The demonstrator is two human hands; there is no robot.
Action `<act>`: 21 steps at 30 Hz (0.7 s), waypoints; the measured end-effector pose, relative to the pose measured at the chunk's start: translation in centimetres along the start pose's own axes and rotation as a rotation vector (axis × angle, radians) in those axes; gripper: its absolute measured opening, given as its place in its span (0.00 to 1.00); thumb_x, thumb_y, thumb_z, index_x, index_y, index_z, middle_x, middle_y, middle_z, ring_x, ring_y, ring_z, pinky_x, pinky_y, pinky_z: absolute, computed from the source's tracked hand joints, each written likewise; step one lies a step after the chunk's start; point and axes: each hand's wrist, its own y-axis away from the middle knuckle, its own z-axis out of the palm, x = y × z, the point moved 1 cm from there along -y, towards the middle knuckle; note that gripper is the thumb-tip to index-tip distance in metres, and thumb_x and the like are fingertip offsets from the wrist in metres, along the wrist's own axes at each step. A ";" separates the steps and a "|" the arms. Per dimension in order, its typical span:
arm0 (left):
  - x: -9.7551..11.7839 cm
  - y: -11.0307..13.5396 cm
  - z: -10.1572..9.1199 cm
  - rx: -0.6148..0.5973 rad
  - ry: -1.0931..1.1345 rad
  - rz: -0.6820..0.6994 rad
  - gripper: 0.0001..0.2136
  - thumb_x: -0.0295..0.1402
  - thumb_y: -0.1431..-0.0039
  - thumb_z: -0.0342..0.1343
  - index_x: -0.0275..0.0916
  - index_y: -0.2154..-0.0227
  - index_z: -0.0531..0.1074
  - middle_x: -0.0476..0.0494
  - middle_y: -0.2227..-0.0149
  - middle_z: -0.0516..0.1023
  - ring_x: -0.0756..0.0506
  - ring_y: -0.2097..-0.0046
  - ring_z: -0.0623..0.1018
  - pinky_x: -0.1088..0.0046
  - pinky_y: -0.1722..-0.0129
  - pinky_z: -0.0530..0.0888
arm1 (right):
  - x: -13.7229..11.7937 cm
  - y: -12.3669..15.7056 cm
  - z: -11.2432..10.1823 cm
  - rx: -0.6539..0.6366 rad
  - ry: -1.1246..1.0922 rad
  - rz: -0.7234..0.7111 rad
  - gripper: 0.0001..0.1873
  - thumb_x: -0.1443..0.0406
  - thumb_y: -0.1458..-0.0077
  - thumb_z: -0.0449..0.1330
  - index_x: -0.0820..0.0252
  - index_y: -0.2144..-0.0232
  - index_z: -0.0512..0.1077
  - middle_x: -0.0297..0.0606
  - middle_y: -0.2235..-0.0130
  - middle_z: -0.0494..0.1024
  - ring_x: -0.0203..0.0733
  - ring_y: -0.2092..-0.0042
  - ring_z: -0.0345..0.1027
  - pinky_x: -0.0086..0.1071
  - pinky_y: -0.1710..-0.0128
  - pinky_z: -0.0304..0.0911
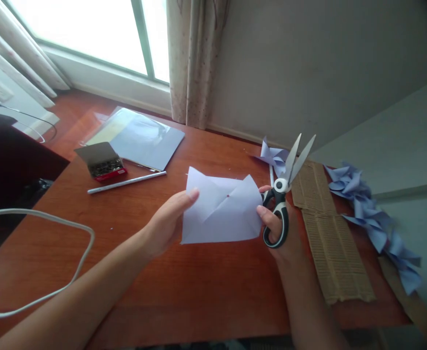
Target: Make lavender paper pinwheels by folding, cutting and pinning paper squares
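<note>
A pale lilac sheet of paper [217, 214] with diagonal creases or cuts and a small dark red dot near its middle is held above the table. My left hand [171, 216] pinches its left edge, thumb on top. On the other side, my right hand [274, 226] has black-and-white scissors [281, 194] hanging on its fingers, blades parted and pointing up and away. The thumb of that hand also touches the sheet's right edge. Just beyond the scissors lies a folded paper pinwheel [272, 154] on a paper stick.
A rolled paper stick [126, 183], an open box of small metal pieces [107, 167] and a plastic-wrapped paper pack [144, 136] lie at left. Corrugated cardboard [330, 248] and several paper pinwheels [374, 218] are at right. A white cable [85, 253] loops over the left.
</note>
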 end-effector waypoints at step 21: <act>-2.4 0.2 1.4 -0.155 -0.078 0.244 0.30 0.48 0.48 0.67 0.42 0.43 0.72 0.34 0.45 0.78 0.34 0.44 0.77 0.60 0.47 0.75 | 1.9 0.2 1.9 0.263 -0.041 -0.052 0.15 0.60 0.47 0.65 0.55 0.57 0.69 0.34 0.63 0.69 0.38 0.64 0.66 0.31 0.63 0.64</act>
